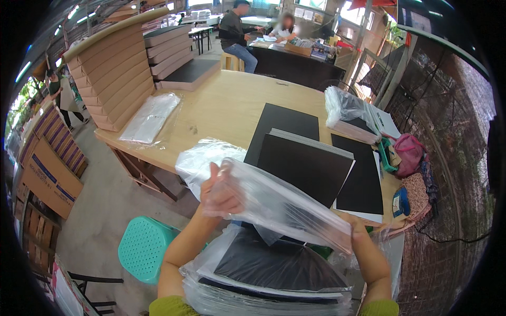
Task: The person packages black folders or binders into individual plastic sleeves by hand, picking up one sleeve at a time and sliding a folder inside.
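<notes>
A clear plastic bag [279, 195] is stretched between my two hands above the near edge of the table. My left hand [224, 195] has its fingers curled at the bag's left end, seen through the film and a little blurred. At the opposite end, my right hand [357, 234] grips the bag's edge. Just beyond the bag lies a stack of black sheets [308, 160] with pale edges, resting partly on another black sheet [279, 118]. Below my hands, close to my body, sits a pile of black sheets in clear plastic bags [274, 263].
Loose clear film [197, 160] lies at the table's near edge, left of my hands. Flat plastic bags [150, 118] lie beside a tall brown stack [110, 79]. Bagged sheets [348, 108] and a pink pouch [410, 151] stand at right. A turquoise stool [145, 247] is on the floor.
</notes>
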### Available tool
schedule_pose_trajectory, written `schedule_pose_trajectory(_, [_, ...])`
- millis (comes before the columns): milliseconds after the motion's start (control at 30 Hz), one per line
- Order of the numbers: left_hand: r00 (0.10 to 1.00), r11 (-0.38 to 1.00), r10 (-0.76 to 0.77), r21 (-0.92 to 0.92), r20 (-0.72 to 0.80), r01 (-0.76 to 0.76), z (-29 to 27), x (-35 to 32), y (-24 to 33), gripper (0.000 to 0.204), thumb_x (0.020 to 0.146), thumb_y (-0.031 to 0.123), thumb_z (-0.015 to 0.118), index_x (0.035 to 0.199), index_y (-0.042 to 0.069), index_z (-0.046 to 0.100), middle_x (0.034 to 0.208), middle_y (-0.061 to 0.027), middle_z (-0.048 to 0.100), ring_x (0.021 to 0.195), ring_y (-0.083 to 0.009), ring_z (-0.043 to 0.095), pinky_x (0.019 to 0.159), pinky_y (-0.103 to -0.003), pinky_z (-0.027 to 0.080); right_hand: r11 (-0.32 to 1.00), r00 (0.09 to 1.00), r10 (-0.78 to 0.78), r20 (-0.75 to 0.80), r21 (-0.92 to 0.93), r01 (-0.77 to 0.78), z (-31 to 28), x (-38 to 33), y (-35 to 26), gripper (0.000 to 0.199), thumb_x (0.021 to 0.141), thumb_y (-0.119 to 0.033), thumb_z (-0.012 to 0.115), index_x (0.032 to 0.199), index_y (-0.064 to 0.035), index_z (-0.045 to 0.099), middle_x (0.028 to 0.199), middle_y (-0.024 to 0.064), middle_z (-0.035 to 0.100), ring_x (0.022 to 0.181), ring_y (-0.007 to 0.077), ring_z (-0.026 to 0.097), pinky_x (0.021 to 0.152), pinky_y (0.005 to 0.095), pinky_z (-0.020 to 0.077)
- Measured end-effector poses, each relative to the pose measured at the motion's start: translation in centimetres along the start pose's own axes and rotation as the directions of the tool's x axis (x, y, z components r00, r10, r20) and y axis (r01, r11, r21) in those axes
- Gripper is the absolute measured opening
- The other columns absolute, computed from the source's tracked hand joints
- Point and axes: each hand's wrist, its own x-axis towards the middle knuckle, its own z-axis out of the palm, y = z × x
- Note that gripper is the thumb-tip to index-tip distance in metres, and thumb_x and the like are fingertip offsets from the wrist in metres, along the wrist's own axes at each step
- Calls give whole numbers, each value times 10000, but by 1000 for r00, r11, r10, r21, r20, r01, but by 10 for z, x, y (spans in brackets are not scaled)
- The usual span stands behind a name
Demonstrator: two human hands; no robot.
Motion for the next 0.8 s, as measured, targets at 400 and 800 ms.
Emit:
schedule_pose_trajectory(400, [868,-803,492,418,63,425,-42,72,8,281,744,90,639,1024,109,642,891,-80,508,632,-215,555,521,-338,428,310,246,-858,-450,-837,-451,-11,47,-33,182,771,18,548,925,9,646,756,23,475,683,86,452,564,209,377])
schedule_pose_trajectory(800, [906,-312,111,851,-409,423,28,53,51,123,745,104,679,758,-19,689,935,-60,532,673,-151,513,598,-263,399,289,398,-767,-503,-825,-485,26,39,-62,64,722,15,568,736,44,624,646,40,561,579,101,496,538,226,367])
